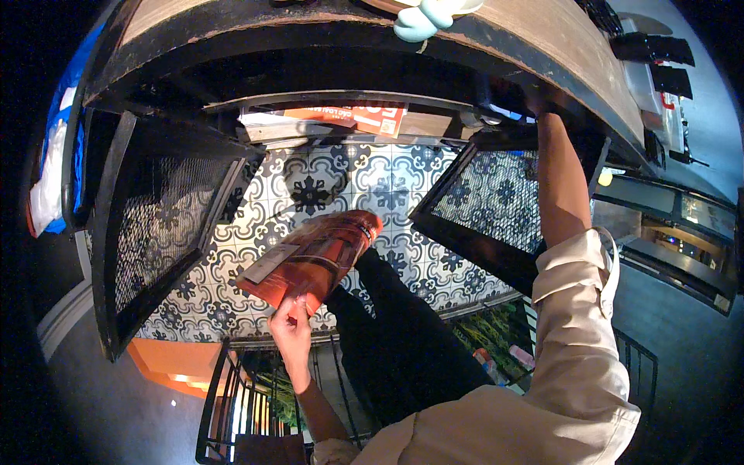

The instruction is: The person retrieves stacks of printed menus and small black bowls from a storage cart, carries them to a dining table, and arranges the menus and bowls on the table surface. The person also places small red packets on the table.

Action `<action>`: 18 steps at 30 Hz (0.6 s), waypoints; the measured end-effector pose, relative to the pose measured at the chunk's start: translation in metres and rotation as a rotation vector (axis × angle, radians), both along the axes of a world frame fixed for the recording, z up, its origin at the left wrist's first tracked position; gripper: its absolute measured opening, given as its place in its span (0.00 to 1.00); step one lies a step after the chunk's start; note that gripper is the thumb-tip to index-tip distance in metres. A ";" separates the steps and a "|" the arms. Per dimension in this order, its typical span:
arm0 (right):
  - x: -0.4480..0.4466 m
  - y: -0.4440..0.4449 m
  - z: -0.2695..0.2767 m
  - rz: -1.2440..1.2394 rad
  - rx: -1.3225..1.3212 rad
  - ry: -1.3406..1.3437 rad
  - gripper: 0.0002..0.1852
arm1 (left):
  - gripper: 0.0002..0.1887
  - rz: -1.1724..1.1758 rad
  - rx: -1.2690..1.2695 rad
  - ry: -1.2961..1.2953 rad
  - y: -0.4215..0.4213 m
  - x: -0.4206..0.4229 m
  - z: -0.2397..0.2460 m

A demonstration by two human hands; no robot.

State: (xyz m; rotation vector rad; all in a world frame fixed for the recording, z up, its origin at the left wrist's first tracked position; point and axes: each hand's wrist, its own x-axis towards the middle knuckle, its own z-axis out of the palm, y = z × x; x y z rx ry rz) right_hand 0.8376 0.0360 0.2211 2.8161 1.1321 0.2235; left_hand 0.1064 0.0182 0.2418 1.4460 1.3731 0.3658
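My left hand (290, 328) pinches the near corner of a glossy orange-red printed packet or folded sheet (317, 256). It hangs over the patterned floor tiles, with a pale label panel on its left side. My right forearm (562, 174) reaches up under the wooden countertop (192, 29) into a dark cabinet (349, 75). Deep shadow hides my right hand there, so what it touches does not show. Two black-framed mesh doors, the left one (168, 221) and the right one (482, 197), stand swung out on either side of the cabinet.
Orange printed sheets (372, 116) lie low in the cabinet. A pale blue ornament (421, 23) overhangs the counter edge. Black items (654, 49) sit at the counter's right end. A blue and white bag (55, 157) is at far left. Behind me runs a black metal railing (224, 401).
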 end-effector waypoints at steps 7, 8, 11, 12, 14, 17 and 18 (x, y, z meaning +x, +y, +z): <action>-0.066 0.023 0.019 -0.205 0.967 0.728 0.17 | 0.12 0.009 0.048 -0.065 -0.002 -0.011 0.021; -0.086 0.028 0.025 -0.279 1.112 0.880 0.15 | 0.14 0.030 -0.047 -0.031 -0.002 -0.012 0.030; -0.165 0.024 0.042 -0.472 1.599 1.491 0.11 | 0.12 0.004 0.048 -0.131 -0.001 -0.015 0.056; -0.194 0.019 0.051 -0.596 1.674 1.713 0.12 | 0.11 -0.043 0.051 -0.107 -0.001 -0.018 0.065; -0.270 -0.005 0.067 -0.235 1.605 1.866 0.09 | 0.11 -0.122 0.047 -0.046 -0.003 -0.023 0.080; -0.373 -0.038 0.102 -0.265 1.211 1.832 0.14 | 0.10 -0.070 0.018 -0.339 -0.008 -0.027 0.094; -0.409 -0.047 0.113 -0.247 1.120 1.860 0.20 | 0.11 -0.131 0.068 -0.163 -0.007 -0.027 0.096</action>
